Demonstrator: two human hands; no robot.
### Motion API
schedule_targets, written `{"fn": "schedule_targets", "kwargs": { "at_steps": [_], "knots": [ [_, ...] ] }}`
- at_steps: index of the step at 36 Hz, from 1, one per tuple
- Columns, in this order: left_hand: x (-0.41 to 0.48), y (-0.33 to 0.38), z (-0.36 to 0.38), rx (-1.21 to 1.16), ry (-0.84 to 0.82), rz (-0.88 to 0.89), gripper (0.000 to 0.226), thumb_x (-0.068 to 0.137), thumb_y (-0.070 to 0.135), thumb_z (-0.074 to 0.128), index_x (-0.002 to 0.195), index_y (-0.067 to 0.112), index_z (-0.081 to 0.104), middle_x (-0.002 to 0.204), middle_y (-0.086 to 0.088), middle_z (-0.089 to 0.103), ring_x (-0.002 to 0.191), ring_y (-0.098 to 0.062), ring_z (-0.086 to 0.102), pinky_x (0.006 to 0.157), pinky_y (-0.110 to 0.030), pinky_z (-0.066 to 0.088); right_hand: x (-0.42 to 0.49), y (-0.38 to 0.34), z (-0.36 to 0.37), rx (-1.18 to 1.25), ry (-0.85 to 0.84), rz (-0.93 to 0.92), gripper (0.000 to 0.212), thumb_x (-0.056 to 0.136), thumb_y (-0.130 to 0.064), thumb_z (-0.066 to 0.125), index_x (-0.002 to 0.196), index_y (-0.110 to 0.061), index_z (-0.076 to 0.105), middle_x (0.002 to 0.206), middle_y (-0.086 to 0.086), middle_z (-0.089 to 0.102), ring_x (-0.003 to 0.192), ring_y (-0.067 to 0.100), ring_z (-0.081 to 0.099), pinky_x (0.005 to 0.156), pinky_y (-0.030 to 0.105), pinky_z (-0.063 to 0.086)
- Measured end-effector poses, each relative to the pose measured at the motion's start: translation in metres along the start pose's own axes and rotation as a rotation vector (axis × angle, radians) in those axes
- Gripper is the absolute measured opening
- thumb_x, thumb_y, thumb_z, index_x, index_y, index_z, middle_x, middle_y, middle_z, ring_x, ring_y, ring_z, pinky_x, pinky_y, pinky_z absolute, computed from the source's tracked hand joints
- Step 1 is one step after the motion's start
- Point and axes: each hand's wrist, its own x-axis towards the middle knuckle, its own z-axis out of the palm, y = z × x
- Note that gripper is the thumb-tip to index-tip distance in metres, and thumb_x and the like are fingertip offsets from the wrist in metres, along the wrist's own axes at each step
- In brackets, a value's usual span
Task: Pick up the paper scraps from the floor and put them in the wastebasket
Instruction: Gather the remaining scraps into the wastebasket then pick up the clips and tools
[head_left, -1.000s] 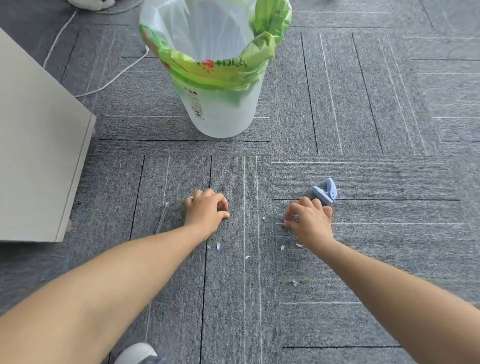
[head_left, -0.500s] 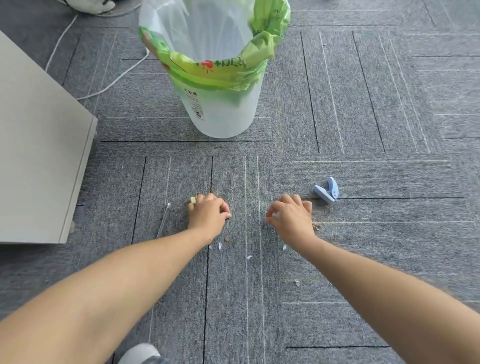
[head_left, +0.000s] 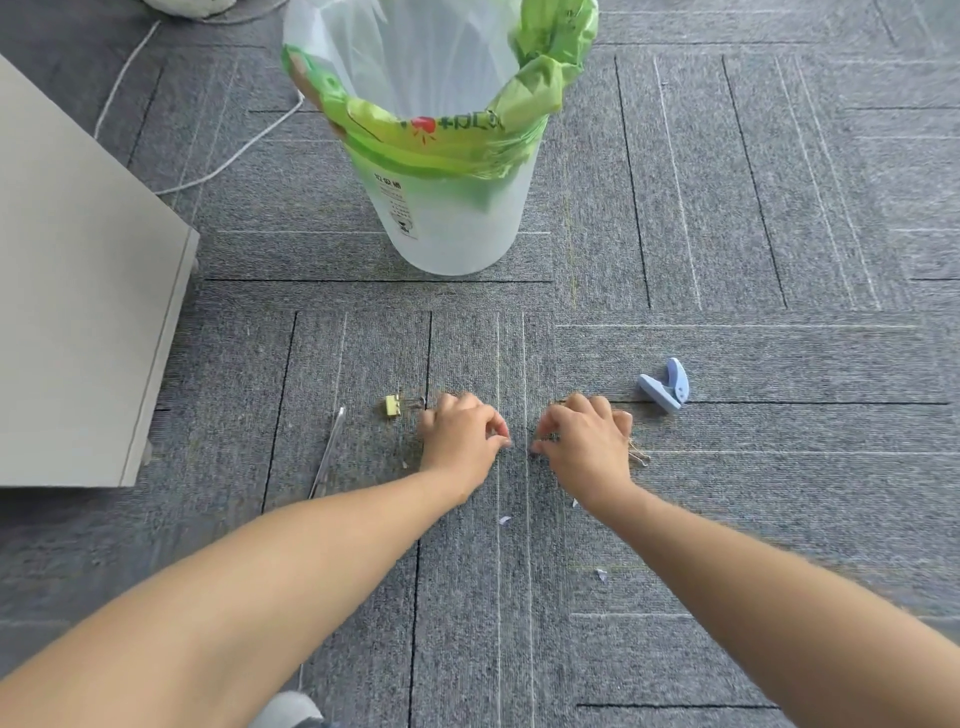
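Observation:
The wastebasket (head_left: 457, 244) is translucent white with a green-edged bag liner and stands upright on the carpet ahead of me. My left hand (head_left: 460, 441) rests knuckles-up on the carpet with thumb and forefinger pinched together; I see nothing in them. A hand's width to the right, my right hand (head_left: 589, 447) is curled shut, with a small white paper scrap showing at its fingertips. Loose paper scraps lie nearer to me: one (head_left: 505, 519) between my forearms, one (head_left: 601, 574) under my right forearm's line, and a tiny one (head_left: 404, 464) left of my left wrist.
A yellow binder clip (head_left: 393, 405) and a clear pen (head_left: 327, 454) lie left of my left hand. Right of my right hand are paper clips (head_left: 640, 457) and a blue hole punch (head_left: 667, 388). A grey cabinet (head_left: 78, 312) stands at the left, a white cable (head_left: 234, 156) behind it.
Both hands have slid toward each other and now nearly meet. The left hand's shift to the right uncovered the yellow binder clip; the right hand moved left, away from the hole punch.

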Motion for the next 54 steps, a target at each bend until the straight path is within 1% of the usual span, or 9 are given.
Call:
{"fn": "schedule_targets", "kwargs": {
  "at_steps": [12, 16, 21, 24, 33, 39, 44, 50, 54],
  "knots": [
    [0.007, 0.001, 0.003, -0.025, 0.027, -0.031, 0.015, 0.080, 0.046, 0.071, 0.085, 0.034, 0.063, 0.105, 0.015, 0.056, 0.109, -0.014, 0.041, 0.092, -0.035, 0.027, -0.002, 0.001, 0.001, -0.026, -0.017, -0.046, 0.016, 0.086, -0.048, 0.062, 0.090, -0.034, 0.067, 0.103, -0.012, 0.054, 0.108, 0.017, 0.040, 0.093, 0.038, 0.025],
    [0.008, 0.001, 0.001, -0.032, 0.038, -0.034, 0.021, 0.078, 0.047, 0.073, 0.088, 0.035, 0.059, 0.104, 0.015, 0.054, 0.107, -0.013, 0.042, 0.091, -0.035, 0.027, -0.007, 0.010, 0.000, 0.026, 0.016, -0.053, 0.014, 0.086, -0.049, 0.062, 0.087, -0.035, 0.065, 0.102, -0.014, 0.052, 0.104, 0.014, 0.039, 0.090, 0.036, 0.024],
    [0.007, 0.001, 0.002, -0.011, 0.024, -0.020, 0.017, 0.079, 0.048, 0.072, 0.088, 0.037, 0.062, 0.109, 0.015, 0.054, 0.111, -0.014, 0.040, 0.093, -0.035, 0.026, -0.018, 0.031, -0.009, 0.082, 0.034, -0.054, 0.013, 0.083, -0.049, 0.066, 0.084, -0.036, 0.063, 0.097, -0.016, 0.050, 0.100, 0.011, 0.037, 0.088, 0.036, 0.026],
    [0.007, 0.000, 0.003, -0.010, 0.024, -0.023, 0.016, 0.078, 0.049, 0.072, 0.087, 0.037, 0.064, 0.108, 0.016, 0.055, 0.109, -0.013, 0.041, 0.095, -0.037, 0.029, -0.028, 0.042, -0.012, 0.082, 0.035, -0.070, 0.013, 0.083, -0.049, 0.066, 0.083, -0.037, 0.062, 0.095, -0.017, 0.049, 0.096, 0.010, 0.036, 0.086, 0.035, 0.025],
    [0.003, -0.001, 0.008, -0.047, 0.033, -0.064, 0.011, 0.081, 0.049, 0.069, 0.081, 0.038, 0.066, 0.101, 0.018, 0.057, 0.108, -0.014, 0.040, 0.092, -0.037, 0.026, -0.068, 0.058, -0.006, 0.043, -0.018, -0.071, 0.008, 0.083, -0.046, 0.067, 0.084, -0.040, 0.062, 0.099, -0.022, 0.048, 0.098, 0.006, 0.034, 0.084, 0.029, 0.018],
    [-0.007, -0.007, 0.003, -0.038, -0.018, 0.033, 0.009, 0.084, 0.046, 0.066, 0.085, 0.037, 0.064, 0.104, 0.018, 0.055, 0.112, -0.012, 0.039, 0.098, -0.037, 0.024, -0.083, 0.059, 0.001, 0.009, -0.048, -0.048, 0.007, 0.086, -0.047, 0.063, 0.087, -0.041, 0.062, 0.098, -0.022, 0.046, 0.103, 0.007, 0.036, 0.086, 0.028, 0.016],
    [-0.028, -0.017, 0.001, 0.011, -0.113, 0.127, 0.010, 0.084, 0.048, 0.063, 0.088, 0.039, 0.063, 0.103, 0.019, 0.054, 0.111, -0.009, 0.038, 0.104, -0.038, 0.024, -0.077, 0.056, 0.003, -0.037, -0.070, -0.063, 0.013, 0.086, -0.052, 0.060, 0.092, -0.040, 0.063, 0.099, -0.020, 0.046, 0.103, 0.009, 0.036, 0.091, 0.031, 0.019],
    [-0.046, -0.021, 0.001, 0.044, -0.174, 0.169, 0.012, 0.084, 0.050, 0.063, 0.090, 0.040, 0.064, 0.094, 0.024, 0.047, 0.105, -0.005, 0.035, 0.102, -0.034, 0.024, -0.068, 0.054, 0.001, -0.064, -0.080, -0.084, 0.015, 0.084, -0.052, 0.062, 0.092, -0.039, 0.064, 0.104, -0.020, 0.048, 0.108, 0.010, 0.036, 0.093, 0.033, 0.020],
    [-0.051, -0.021, 0.003, 0.044, -0.186, 0.162, 0.012, 0.083, 0.050, 0.064, 0.088, 0.040, 0.064, 0.094, 0.023, 0.049, 0.105, -0.006, 0.037, 0.101, -0.035, 0.025, -0.065, 0.054, 0.001, -0.060, -0.057, -0.101, 0.019, 0.083, -0.050, 0.065, 0.097, -0.040, 0.057, 0.107, -0.020, 0.051, 0.106, 0.009, 0.037, 0.093, 0.033, 0.022]
  ]
}}
